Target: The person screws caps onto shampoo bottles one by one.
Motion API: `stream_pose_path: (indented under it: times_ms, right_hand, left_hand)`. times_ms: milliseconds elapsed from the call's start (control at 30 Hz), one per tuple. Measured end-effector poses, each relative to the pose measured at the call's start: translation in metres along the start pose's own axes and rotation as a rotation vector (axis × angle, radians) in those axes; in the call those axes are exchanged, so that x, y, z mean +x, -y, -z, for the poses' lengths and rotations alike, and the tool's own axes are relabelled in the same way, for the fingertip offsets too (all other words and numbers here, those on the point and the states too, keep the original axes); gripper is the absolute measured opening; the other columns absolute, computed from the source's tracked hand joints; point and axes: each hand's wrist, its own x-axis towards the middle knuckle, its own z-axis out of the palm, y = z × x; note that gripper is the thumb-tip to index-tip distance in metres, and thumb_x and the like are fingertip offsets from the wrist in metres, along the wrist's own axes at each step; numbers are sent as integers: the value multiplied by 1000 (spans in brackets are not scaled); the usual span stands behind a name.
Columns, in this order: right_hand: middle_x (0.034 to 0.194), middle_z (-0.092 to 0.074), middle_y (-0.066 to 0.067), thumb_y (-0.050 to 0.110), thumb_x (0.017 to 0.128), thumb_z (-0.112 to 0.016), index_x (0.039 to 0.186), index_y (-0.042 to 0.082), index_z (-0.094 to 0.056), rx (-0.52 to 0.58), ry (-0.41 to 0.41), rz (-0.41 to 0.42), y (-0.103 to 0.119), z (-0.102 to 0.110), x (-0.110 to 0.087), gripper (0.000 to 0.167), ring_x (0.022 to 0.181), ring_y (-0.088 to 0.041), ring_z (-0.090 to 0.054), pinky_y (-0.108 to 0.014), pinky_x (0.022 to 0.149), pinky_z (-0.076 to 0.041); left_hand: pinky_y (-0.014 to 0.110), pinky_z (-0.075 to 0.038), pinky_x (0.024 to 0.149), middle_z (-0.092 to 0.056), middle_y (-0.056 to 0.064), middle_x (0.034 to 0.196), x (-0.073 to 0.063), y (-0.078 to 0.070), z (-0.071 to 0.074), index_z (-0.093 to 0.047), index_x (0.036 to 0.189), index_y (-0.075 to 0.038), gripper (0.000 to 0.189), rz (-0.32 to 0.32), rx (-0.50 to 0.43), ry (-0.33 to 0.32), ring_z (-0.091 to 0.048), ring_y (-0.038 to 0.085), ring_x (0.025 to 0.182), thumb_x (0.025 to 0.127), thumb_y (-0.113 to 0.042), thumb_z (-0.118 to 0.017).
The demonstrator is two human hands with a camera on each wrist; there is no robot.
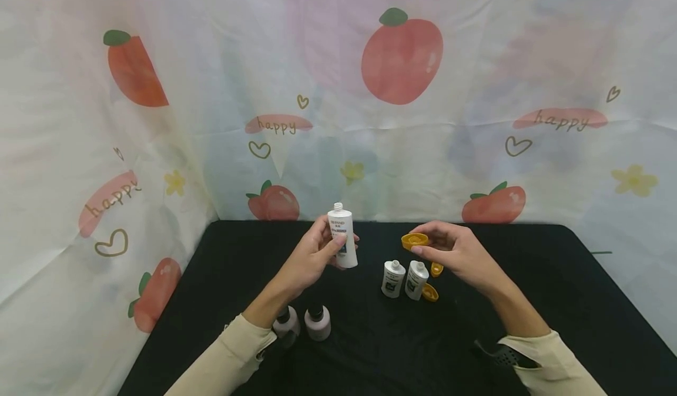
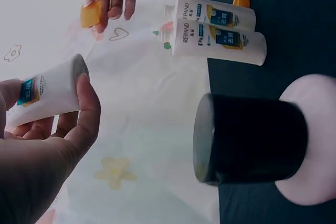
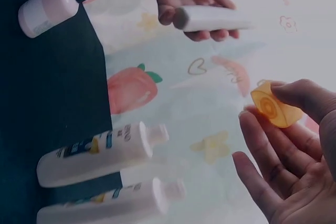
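My left hand (image 1: 312,252) grips a white bottle (image 1: 347,254) that has a bare threaded neck, holding it up above the far part of the table. Its printed label faces me in the head view. Off to the right, my right hand (image 1: 459,248) pinches a yellow-orange bottle cap (image 3: 275,104) between thumb and fingers, the cap's hollow underside showing in the right wrist view. Below the cap, two more white bottles (image 1: 393,279) (image 1: 416,281) stand uncapped side by side. Two other yellow caps (image 1: 430,292) (image 1: 436,269) lie on the table just right of them.
Two pinkish bottles with black caps (image 1: 318,324) (image 1: 286,322) stand near my left forearm, one partly behind the sleeve. A black cloth covers the table (image 1: 370,349). Behind it hangs a pale curtain (image 1: 328,61) printed with fruit, hearts and flowers.
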Motion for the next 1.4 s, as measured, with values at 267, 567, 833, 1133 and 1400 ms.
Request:
stream_pose_path:
  times_ms: [267,567,833,1133,1400]
  right_hand:
    - [114,-70,-9,12,98,-68,129,10,-65,34,37,82,12,-6,12,31,94,-18,-71,-31,73,-58]
    - [108,-70,-7,13,98,-69,129,14,-65,17,45,113,30,-15,22,31,90,-20,-70,-32,76,-59]
    - [107,-71,-11,10,97,-70,124,7,-63,47,55,141,38,-19,27,29,94,-19,-72,-31,79,-60]
    - [109,-71,-8,9,97,-70,125,7,-65,64,70,178,41,-23,31,29,99,-22,-71,-32,83,-59]
    - [116,-70,-7,11,98,-68,128,13,-66,45,67,164,43,-24,33,29,106,-19,-70,-30,89,-58]
  left_hand:
    - [36,-60,79,-67,12,131,-4,0,-8,-48,143,-9,48,-23,48,-36,-63,27,117,100,-16,-67]
    - [32,-60,76,-68,12,124,-9,3,-25,-54,136,-9,45,-9,102,-46,-66,25,109,95,-14,-73]
    - [30,-60,72,-69,11,119,-10,4,-33,-56,132,-9,42,-1,132,-52,-66,24,104,95,-13,-74]
    - [30,-60,72,-68,11,120,-10,6,-35,-57,132,-8,41,7,145,-42,-66,25,105,95,-13,-74]
    - [29,-60,72,-68,11,119,-11,7,-36,-57,131,-8,40,0,143,-44,-66,24,104,95,-14,-73]
